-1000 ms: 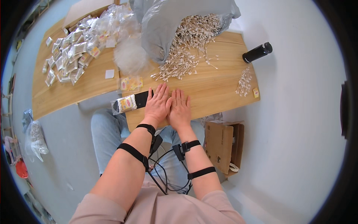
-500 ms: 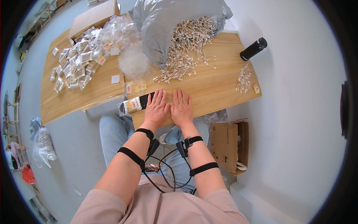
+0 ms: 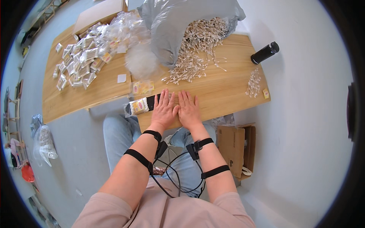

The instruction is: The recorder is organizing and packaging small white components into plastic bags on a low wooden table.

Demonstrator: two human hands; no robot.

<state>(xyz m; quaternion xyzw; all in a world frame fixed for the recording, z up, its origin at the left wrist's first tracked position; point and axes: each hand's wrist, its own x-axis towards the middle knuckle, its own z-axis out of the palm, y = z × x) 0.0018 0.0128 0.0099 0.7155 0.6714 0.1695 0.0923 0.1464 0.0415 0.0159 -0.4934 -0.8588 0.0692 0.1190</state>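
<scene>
My left hand (image 3: 164,108) lies flat, fingers stretched, over a black strip (image 3: 151,102) and the left part of a row of cotton swabs (image 3: 176,99). Beside it, my right hand (image 3: 188,109) presses flat on the right end of the same row, its thumb close to the left one. Most of the row is hidden under both hands. Left of my left hand, a clear bag (image 3: 127,110) holds a bundle of cotton swabs with a yellow and red card (image 3: 139,106); the black strip runs up to it. Flat yellow printed bags (image 3: 143,87) lie just behind.
A grey plastic bag (image 3: 161,28) spills a heap of loose cotton swabs (image 3: 190,66). Filled swab packets (image 3: 81,62) are piled at left, near clear empty bags (image 3: 142,60). At right are a black bottle (image 3: 265,53) and a few loose swabs (image 3: 253,83). A cardboard box (image 3: 230,150) stands below.
The whole view has shifted slightly, so the table and things sit a little further right. Both hands stay flat on the swabs, with the fingers barely moved.
</scene>
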